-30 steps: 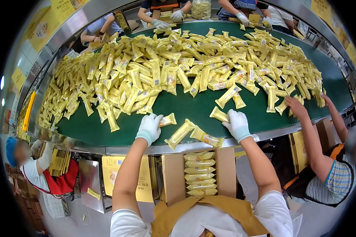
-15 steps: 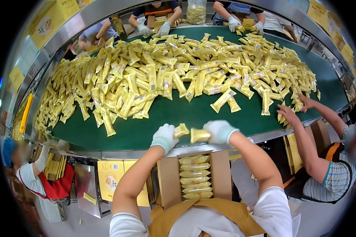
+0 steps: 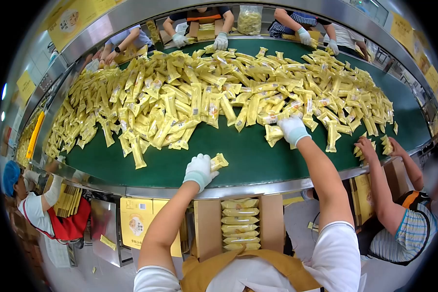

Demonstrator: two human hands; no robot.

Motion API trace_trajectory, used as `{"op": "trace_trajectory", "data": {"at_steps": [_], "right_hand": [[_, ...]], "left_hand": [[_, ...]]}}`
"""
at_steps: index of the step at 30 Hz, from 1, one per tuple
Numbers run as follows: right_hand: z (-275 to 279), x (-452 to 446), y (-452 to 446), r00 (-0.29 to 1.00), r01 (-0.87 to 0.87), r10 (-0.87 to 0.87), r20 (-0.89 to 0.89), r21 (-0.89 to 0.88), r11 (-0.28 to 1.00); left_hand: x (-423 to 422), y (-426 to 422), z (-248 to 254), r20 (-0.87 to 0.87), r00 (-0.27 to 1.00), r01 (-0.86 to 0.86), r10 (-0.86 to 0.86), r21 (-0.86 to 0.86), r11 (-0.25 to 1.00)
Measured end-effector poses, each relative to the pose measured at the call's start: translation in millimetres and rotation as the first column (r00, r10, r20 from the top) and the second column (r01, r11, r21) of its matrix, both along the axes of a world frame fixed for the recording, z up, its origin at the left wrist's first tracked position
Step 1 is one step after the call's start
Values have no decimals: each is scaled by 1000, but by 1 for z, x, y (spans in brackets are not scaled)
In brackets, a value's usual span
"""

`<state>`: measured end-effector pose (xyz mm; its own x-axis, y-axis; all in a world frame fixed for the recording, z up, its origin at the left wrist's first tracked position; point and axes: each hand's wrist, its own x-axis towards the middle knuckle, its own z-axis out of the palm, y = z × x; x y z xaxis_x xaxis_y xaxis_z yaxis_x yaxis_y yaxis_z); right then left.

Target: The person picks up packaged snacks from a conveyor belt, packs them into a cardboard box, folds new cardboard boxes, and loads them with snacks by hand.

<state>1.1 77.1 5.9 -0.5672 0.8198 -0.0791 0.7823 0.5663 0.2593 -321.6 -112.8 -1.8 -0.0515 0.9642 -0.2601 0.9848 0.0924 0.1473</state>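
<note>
Right hand [image 3: 293,131] shifted out to packet pile [image 3: 195,97], grip unclear; left hand [image 3: 199,170] clasps packet [image 3: 219,162]; open box [image 3: 209,228] near green belt [image 3: 250,163].

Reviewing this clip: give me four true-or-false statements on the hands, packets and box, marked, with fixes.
1. The left hand grips a yellow packet. True.
2. The open box holds a column of packets. True.
3. The right hand is inside the open box. False: it is at the near edge of the pile on the green belt.
4. Both hands are ungloved. False: both wear pale gloves.
</note>
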Motion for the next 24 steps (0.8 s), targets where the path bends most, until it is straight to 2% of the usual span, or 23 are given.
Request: {"op": "trace_trajectory", "data": {"at_steps": [1,3,5,6,7,8,9,11,15,17,18,21,22,24], "right_hand": [[7,-1,-8,999,34,-33,35,-43,998],[13,-4,-34,991,14,-18,-136,-29,999],[8,-5,-65,971,-79,96,-219,87,993],[4,-10,-83,971,-74,95,-221,101,992],[-1,-13,-99,970,-68,93,-224,117,991],[-23,-12,-109,963,-99,142,-229,192,976],[-22,-13,-120,954,-66,107,-282,151,986],[-14,-18,-140,925,-9,31,-380,61,998],[-18,-15,-161,911,-82,139,-387,160,984],[-23,-11,-159,905,-117,169,-391,153,981],[-21,-9,-155,931,-137,172,-323,129,982],[-9,-5,-146,945,-172,150,-290,-50,984],[-3,-10,-146,957,-161,134,-256,-87,983],[-1,-11,-149,962,-198,190,-197,-24,980]], "left_hand": [[-3,-2,-2,18,1000,13,-13,33,999],[-11,-2,-2,8,1000,29,-31,118,993],[-21,-3,-2,-41,999,36,-27,216,976],[-35,-2,-31,-43,997,80,-68,454,887],[-32,-2,-11,-11,1000,30,-29,265,964],[-32,1,-12,-20,1000,18,-14,188,982],[-32,1,-13,-29,1000,3,0,110,994],[-29,-9,-9,-65,994,96,-88,137,986],[-22,-34,-8,-90,982,184,-163,317,930],[-24,-42,-12,-129,968,245,-215,310,918],[-25,-45,-14,-149,960,274,-239,305,912],[-31,-48,-24,-160,953,297,-256,353,887],[-32,-48,-24,-164,955,289,-248,321,902],[-30,-45,-22,-176,958,268,-227,261,927]]}}
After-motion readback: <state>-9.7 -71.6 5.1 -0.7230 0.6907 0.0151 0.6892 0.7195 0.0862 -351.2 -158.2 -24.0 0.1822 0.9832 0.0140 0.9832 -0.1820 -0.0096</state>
